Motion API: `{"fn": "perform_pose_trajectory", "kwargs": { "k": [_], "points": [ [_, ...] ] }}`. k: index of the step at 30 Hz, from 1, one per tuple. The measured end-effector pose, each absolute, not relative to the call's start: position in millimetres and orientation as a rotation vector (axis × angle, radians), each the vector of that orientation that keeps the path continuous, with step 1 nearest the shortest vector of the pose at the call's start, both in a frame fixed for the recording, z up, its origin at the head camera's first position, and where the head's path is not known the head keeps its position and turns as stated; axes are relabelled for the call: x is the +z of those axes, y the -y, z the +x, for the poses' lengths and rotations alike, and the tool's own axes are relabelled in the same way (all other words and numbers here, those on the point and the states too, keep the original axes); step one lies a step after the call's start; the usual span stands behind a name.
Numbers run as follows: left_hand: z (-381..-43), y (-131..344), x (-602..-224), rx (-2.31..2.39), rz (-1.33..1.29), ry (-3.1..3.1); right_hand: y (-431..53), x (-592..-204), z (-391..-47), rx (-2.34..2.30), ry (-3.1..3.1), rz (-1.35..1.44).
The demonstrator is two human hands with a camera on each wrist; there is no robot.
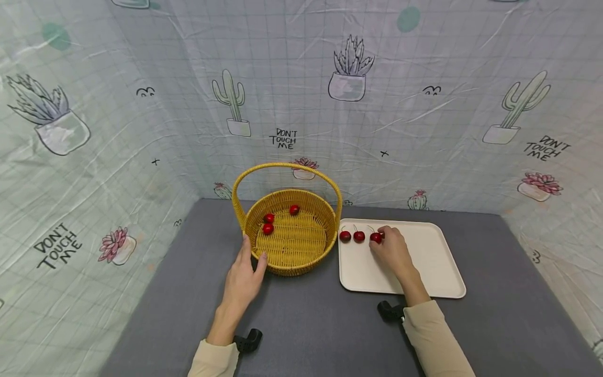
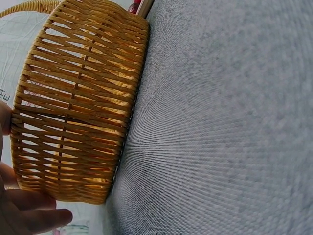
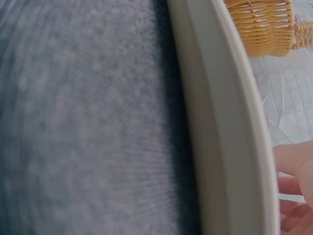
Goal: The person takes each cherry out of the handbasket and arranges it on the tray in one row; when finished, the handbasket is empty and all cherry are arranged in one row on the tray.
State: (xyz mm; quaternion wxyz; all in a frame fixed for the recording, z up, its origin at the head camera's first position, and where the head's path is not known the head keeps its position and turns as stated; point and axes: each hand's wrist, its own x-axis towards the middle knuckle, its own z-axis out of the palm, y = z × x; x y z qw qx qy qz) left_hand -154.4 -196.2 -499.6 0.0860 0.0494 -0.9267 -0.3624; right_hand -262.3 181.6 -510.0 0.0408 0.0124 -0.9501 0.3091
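A yellow woven basket point(image 1: 292, 269) with a tall arched handle stands on the grey table, with three red cherries point(image 1: 294, 210) inside. My left hand point(image 1: 242, 283) rests against its near left side. In the left wrist view, straight fingers point(image 2: 29, 200) touch the outer wall and rim. On the cream tray point(image 1: 424, 256) to the right, two stemmed cherries point(image 1: 359, 236) lie in a row near the far left corner. Beside them my right hand point(image 1: 393, 251) pinches another cherry point(image 1: 376, 237), partly covered by fingers. A bit of red shows behind the fingertips; whether it is a separate cherry I cannot tell.
The tray's left edge stands close to the basket's right side. Behind the grey table point(image 1: 311, 324) hangs a curtain point(image 1: 301, 104) printed with cacti. The tray's raised rim point(image 3: 234, 117) fills the middle of the right wrist view, hiding the cherries there.
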Motion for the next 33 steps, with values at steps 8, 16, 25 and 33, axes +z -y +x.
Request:
{"fn": "perform_pose_trajectory", "kwargs": {
  "k": [8, 16, 25, 33],
  "points": [
    [-154, 196, -498, -1.082, 0.145, 2.761, -182, -496, -255, 0.982, 2.913, 0.056],
    [-155, 195, -498, -1.081, 0.128, 2.743, -176, -469, -246, 0.973, 2.82, 0.155],
    [-154, 195, -498, -1.085, 0.136, 2.748, -160, -436, -231, 0.998, 2.736, 0.217],
    [-154, 196, -498, -1.083, 0.142, 2.755, -141, -416, -219, 1.032, 2.662, 0.33]
  ]
}}
